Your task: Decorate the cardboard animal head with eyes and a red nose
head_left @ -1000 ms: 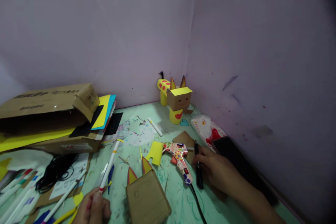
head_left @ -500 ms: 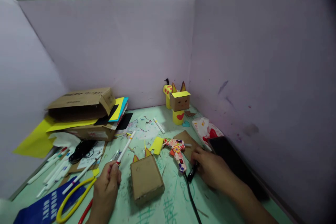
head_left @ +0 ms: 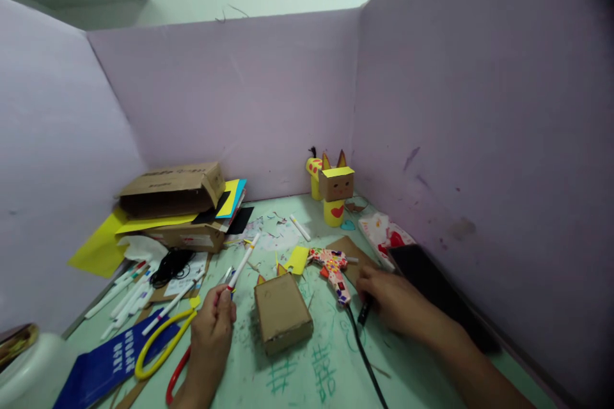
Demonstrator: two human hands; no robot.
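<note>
My left hand (head_left: 213,326) is closed around a white marker (head_left: 244,263) that points up and away, with a red band near my fingers. To its right lies a small cardboard box (head_left: 283,313) with pointed orange-and-yellow ears at its far edge. My right hand (head_left: 391,300) is at the right side of the table, its fingers curled at a small black object (head_left: 364,311); its exact kind is unclear and the fingertips are partly hidden. Just left of that hand lies a flower-patterned hot glue gun (head_left: 334,273) with a black cord.
A cardboard animal figure (head_left: 336,185) stands at the back. Left are cardboard boxes (head_left: 173,188), several markers (head_left: 129,300), yellow-and-red-handled scissors (head_left: 165,348) and a blue packet (head_left: 115,358). A black slab (head_left: 441,297) lies along the right wall. A white rounded container (head_left: 38,364) is at lower left.
The view has shifted, so the whole scene sits farther right in the picture. Both hands keep nearly the same places relative to the box and glue gun.
</note>
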